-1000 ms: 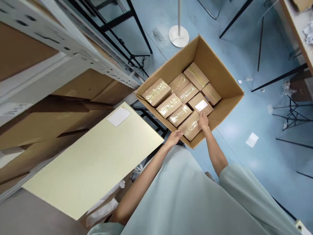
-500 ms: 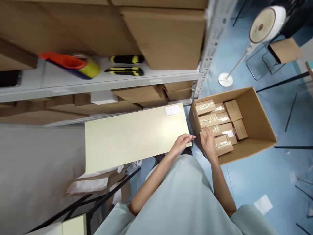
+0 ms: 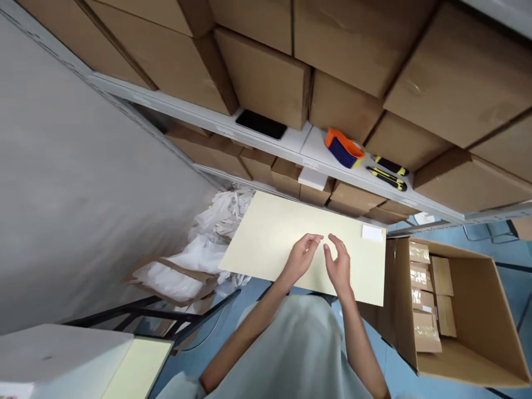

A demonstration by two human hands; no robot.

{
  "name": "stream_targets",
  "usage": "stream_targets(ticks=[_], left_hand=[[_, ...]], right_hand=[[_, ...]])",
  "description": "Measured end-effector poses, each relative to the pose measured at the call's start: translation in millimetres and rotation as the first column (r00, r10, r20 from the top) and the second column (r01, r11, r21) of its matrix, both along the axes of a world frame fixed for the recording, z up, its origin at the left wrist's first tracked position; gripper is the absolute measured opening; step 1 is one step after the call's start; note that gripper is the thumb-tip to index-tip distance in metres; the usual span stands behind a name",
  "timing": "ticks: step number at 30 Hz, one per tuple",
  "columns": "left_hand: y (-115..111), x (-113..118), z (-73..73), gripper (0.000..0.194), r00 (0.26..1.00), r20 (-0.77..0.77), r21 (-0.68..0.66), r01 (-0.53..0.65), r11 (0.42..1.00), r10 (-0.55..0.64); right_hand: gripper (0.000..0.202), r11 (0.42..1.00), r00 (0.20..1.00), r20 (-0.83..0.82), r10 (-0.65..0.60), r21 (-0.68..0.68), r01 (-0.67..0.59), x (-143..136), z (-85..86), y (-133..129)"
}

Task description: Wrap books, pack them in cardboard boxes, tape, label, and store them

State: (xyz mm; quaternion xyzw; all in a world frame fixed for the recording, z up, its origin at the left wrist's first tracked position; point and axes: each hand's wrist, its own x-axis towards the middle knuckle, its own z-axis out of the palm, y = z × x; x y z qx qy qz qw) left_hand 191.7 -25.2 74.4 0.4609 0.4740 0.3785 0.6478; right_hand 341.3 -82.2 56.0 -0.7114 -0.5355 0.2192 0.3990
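My left hand [image 3: 303, 256] is held over a pale yellow tabletop [image 3: 266, 235], its fingers loosely curled towards the right and the thumb close to the index finger. No object shows in it. Just to its right, my right hand [image 3: 338, 266] is also above the tabletop, thumb and fingers apart, with nothing between them. The two hands face each other with a small gap. A white label [image 3: 372, 233] lies near the tabletop's right end. Right of it stands an open cardboard box [image 3: 477, 288] with several small taped cartons [image 3: 443, 276] along its left side.
Behind the tabletop, a grey metal shelf [image 3: 332, 172] bears cardboard boxes, a dark flat device [image 3: 261, 124], an orange and blue tape roll [image 3: 344, 148] and two black-and-yellow cutters [image 3: 387, 178]. White crumpled packing material [image 3: 199, 252] lies left. A black metal frame [image 3: 183, 321] stands front left.
The view has swung left. My right hand has left the cardboard box and come over the tabletop beside my left hand, which has also moved inward from the tabletop's right end.
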Motion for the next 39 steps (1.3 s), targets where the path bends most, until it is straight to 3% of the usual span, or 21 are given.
stream_targets(ticks=[4, 7, 10, 13, 16, 19, 26, 32, 39], left_hand=[[66, -82, 19.7, 0.036, 0.967, -0.133, 0.243, -0.179, 0.953, 0.216], [139, -128, 42.6, 0.034, 0.891, -0.179, 0.465, -0.297, 0.834, 0.417], [219, -156, 65.3, 0.030, 0.802, -0.184, 0.650, -0.334, 0.682, 0.568], [287, -165, 75.1, 0.032, 0.736, -0.190, 0.765, -0.304, 0.568, 0.650], [329, -164, 65.7, 0.042, 0.725, -0.222, 0.801, -0.245, 0.546, 0.652], [348, -162, 44.6, 0.053, 0.737, -0.248, 0.794, -0.217, 0.568, 0.629], [366, -161, 8.0, 0.057, 0.726, -0.266, 0.794, -0.207, 0.571, 0.634], [379, -161, -10.7, 0.059, 0.720, -0.230, 0.827, -0.210, 0.521, 0.655], [383, -159, -21.6, 0.064, 0.734, -0.195, 0.819, -0.243, 0.520, 0.650]], right_hand=[[0.049, 0.968, 0.972, 0.113, 0.206, 0.120, -0.219, -58, 35.1, 120], [0.057, 0.923, 0.933, 0.256, 0.253, 0.224, -0.312, -88, 71.8, 238], [0.062, 0.871, 0.868, 0.382, 0.318, 0.243, -0.426, -118, 97.7, 342], [0.072, 0.865, 0.804, 0.472, 0.361, 0.152, -0.477, -141, 100.4, 399], [0.081, 0.903, 0.790, 0.524, 0.319, 0.085, -0.421, -151, 88.2, 413], [0.082, 0.944, 0.788, 0.569, 0.235, 0.061, -0.325, -153, 78.0, 411], [0.088, 0.958, 0.758, 0.621, 0.199, 0.040, -0.284, -157, 72.2, 417], [0.091, 0.930, 0.711, 0.647, 0.276, 0.005, -0.366, -148, 64.7, 428], [0.098, 0.905, 0.705, 0.606, 0.369, -0.060, -0.422, -141, 61.1, 439]])
